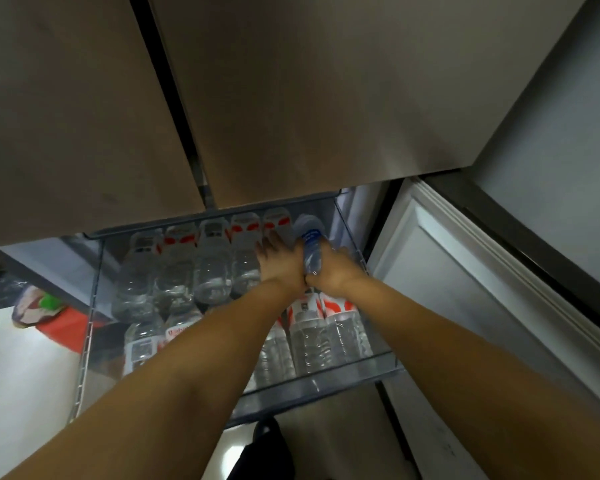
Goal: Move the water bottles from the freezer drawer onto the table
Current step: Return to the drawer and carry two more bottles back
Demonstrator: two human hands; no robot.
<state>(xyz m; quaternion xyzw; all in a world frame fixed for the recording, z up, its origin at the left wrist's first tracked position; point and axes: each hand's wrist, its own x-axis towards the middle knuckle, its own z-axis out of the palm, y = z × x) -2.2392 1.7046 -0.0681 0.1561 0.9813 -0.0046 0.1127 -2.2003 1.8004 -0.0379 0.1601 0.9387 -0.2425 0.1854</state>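
Blue-label bottle (310,249) gripped in right hand (329,271), left hand (279,263) flat beside it

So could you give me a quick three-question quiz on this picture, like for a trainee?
1. True or false: the drawer stands open.
2. Which hand grips the blue-label bottle: A) left hand, B) right hand?
3. What colour marks most other bottles' labels?

Key: 1 true. 2 B; the left hand lies flat on the bottles. 3 red.
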